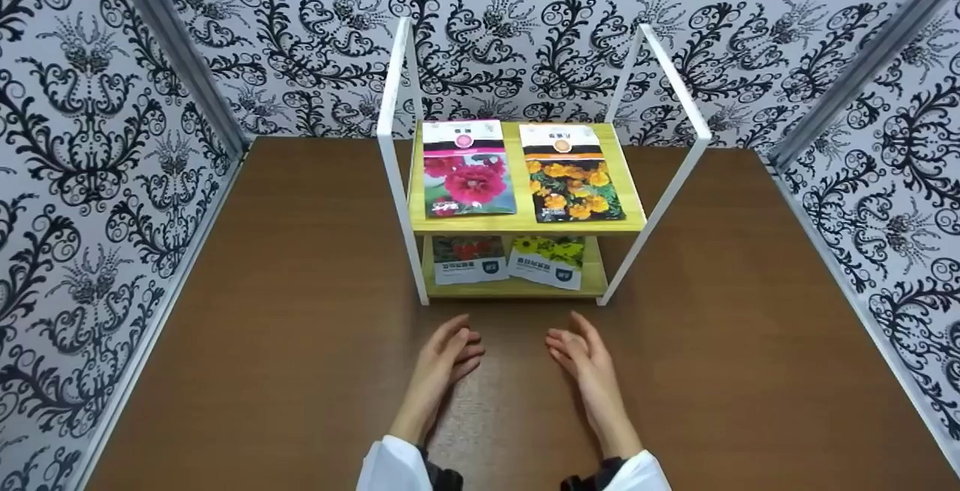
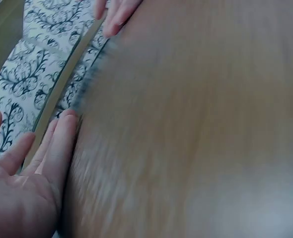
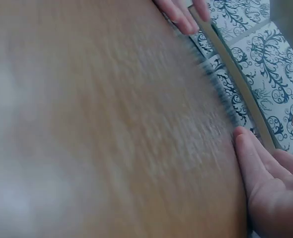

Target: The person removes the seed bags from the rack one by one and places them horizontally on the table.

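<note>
A small two-tier shelf (image 1: 480,226) with white frames and yellow wood-look boards stands on the brown table. On its upper board lie two flower packets side by side: a pink-flower packet (image 1: 469,176) at left and an orange-flower packet (image 1: 574,184) at right. The lower board holds a red-flower packet (image 1: 471,270) and a slightly tilted yellow-flower packet (image 1: 547,266); both are partly hidden by the upper board. In front of the shelf, my left hand (image 1: 444,360) rests sideways on the table, fingers relaxed. My right hand (image 1: 587,360) mirrors it, a gap between them. Neither holds anything.
Patterned black-and-white wall panels (image 1: 300,49) surround the table (image 1: 300,273) at the back and both sides. Grey metal posts (image 1: 180,49) stand at the back corners. The shelf's tall white side frames (image 1: 675,94) rise above the upper board.
</note>
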A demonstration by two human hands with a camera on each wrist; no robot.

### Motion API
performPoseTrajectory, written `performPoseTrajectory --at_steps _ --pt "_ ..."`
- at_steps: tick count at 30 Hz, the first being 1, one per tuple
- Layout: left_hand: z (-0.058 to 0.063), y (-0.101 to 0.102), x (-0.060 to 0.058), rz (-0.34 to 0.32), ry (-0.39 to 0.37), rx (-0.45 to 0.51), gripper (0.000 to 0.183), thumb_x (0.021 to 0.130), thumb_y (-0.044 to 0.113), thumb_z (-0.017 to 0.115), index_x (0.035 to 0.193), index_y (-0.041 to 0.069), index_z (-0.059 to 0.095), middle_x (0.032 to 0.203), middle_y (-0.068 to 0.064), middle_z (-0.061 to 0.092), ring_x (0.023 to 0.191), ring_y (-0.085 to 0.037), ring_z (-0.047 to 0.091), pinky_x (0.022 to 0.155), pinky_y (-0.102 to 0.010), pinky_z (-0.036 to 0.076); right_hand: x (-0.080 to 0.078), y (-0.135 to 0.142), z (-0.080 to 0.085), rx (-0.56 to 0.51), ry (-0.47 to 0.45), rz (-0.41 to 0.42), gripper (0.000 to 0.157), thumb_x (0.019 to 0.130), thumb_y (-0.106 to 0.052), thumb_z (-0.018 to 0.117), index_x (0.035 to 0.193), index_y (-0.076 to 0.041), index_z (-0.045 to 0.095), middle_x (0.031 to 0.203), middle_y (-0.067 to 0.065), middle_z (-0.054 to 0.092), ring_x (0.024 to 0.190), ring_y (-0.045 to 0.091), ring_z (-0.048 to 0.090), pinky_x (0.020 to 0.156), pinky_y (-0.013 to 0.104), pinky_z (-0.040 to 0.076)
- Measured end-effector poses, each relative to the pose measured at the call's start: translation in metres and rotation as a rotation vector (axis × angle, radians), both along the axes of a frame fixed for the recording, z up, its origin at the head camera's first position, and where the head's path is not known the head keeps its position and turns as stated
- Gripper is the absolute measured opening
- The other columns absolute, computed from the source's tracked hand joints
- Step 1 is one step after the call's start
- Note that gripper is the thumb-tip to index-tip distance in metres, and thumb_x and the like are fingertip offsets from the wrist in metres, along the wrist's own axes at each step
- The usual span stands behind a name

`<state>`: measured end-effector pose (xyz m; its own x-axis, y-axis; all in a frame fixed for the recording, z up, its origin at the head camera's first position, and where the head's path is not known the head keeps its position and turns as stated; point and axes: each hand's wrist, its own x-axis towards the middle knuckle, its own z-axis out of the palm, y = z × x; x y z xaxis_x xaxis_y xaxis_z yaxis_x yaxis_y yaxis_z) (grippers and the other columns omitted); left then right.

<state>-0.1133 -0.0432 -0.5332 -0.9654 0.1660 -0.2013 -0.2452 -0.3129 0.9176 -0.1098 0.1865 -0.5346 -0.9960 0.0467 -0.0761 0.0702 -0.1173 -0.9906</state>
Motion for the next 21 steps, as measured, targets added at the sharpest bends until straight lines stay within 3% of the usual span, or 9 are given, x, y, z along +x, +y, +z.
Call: performPoseTrajectory --at_steps 5,10,21 --pt "-0.002 0.012 -0.008 -0.026 0.044 -0.023 0.054 0.091 0.036 0.049 0.136 0.008 0.036 0.121 -0.023 0.047 0.108 -0.033 0.051 0.089 -0.038 0.042 -0.006 -0.006 -0.002 0.027 0.031 -0.027 0.061 0.093 -0.024 0.048 0.143 -0.013 0.016 0.123 0.024 0.045 0.111 0.03 0.049 0.087 0.031 0.043" --pt "-0.003 0.022 -0.016 -0.04 0.039 -0.033 0.055 0.09 0.036 0.05 0.138 0.015 0.033 0.124 -0.02 0.046 0.109 -0.03 0.05 0.088 -0.037 0.043 -0.01 -0.008 -0.002 0.015 0.013 -0.032 0.07 0.091 -0.027 0.051 0.145 -0.021 0.006 0.124 0.02 0.045 0.112 0.027 0.049 0.088 0.032 0.043" --pt "0.001 0.042 -0.038 -0.08 0.064 -0.081 0.069 0.089 0.036 0.051 0.144 0.012 0.015 0.131 -0.018 0.041 0.111 -0.029 0.05 0.086 -0.036 0.045 -0.023 -0.002 0.001 -0.139 -0.026 -0.052 0.069 0.094 -0.023 0.046 0.144 -0.024 -0.002 0.125 0.02 0.044 0.112 0.03 0.049 0.088 0.037 0.043"
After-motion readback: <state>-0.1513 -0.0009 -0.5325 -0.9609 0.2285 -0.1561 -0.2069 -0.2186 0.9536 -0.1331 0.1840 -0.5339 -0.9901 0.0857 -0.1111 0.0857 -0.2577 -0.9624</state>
